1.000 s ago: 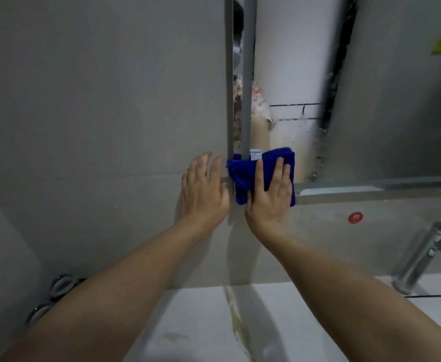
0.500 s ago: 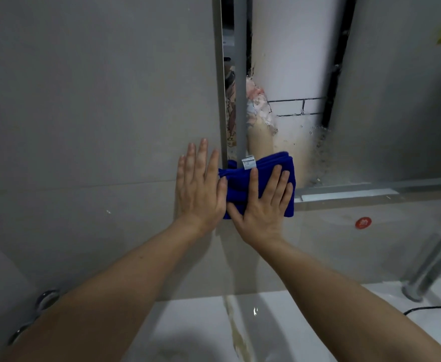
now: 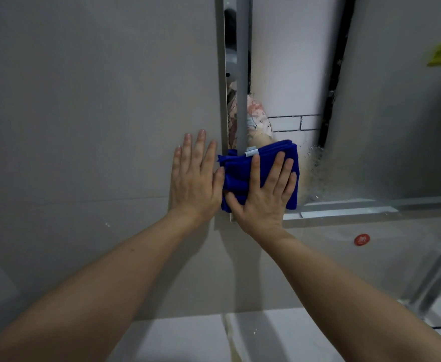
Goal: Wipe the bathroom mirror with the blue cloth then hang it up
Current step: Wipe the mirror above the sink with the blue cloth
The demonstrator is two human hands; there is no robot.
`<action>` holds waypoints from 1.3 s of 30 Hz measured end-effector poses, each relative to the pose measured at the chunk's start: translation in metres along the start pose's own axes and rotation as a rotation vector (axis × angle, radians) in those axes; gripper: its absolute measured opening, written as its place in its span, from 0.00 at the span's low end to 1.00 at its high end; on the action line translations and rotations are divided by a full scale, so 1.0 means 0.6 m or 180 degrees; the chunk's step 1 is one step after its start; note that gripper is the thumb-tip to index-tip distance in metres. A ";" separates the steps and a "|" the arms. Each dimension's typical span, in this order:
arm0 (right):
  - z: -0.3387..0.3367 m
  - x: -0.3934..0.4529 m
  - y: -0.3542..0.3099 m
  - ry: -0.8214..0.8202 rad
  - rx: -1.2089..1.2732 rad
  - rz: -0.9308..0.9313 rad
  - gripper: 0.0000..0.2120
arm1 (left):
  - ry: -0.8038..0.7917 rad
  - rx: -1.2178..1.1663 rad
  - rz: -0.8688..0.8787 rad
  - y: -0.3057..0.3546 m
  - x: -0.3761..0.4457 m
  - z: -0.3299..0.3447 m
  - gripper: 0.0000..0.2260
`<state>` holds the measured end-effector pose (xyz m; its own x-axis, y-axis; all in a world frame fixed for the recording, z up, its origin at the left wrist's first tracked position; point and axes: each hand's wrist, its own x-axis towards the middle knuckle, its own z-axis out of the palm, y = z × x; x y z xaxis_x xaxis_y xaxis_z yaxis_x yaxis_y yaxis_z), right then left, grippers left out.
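The right hand lies flat with spread fingers on the folded blue cloth and presses it on the lower left corner of the mirror. The palm hides much of the cloth. At 9 o'clock from the cloth, the left hand rests open on the grey wall, its thumb touching the cloth edge. At 4 o'clock the tap is cut off by the frame edge. The reflection in the mirror is blurred.

Blue cloth: is shifted slightly up the mirror corner.
Right hand: is spread wider than before.
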<state>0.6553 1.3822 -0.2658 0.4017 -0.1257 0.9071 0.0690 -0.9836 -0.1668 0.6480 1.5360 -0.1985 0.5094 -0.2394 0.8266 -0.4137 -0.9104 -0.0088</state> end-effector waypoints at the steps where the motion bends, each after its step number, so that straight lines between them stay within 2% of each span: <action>1: -0.004 0.011 -0.002 0.0021 -0.0015 0.0008 0.47 | 0.0025 -0.0010 -0.0024 -0.003 0.006 -0.005 0.26; 11: -0.061 0.159 -0.033 0.0339 -0.0084 0.0086 0.49 | 0.0263 -0.0012 -0.0148 -0.022 0.080 -0.081 0.22; 15: -0.086 0.222 -0.038 0.0364 -0.0115 -0.0055 0.50 | 0.0407 -0.0063 -0.0109 -0.014 0.118 -0.115 0.20; 22: -0.121 0.302 -0.052 0.0392 0.0148 -0.0172 0.50 | 0.0497 -0.0046 -0.0148 0.002 0.192 -0.167 0.21; 39: -0.182 0.464 -0.077 0.0425 0.0124 -0.0249 0.49 | 0.0712 -0.0130 -0.0102 0.010 0.355 -0.278 0.22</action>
<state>0.6642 1.3785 0.0365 0.2691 -0.0676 0.9607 0.1317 -0.9856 -0.1063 0.6283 1.5357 0.0713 0.3446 -0.1257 0.9303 -0.4326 -0.9008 0.0386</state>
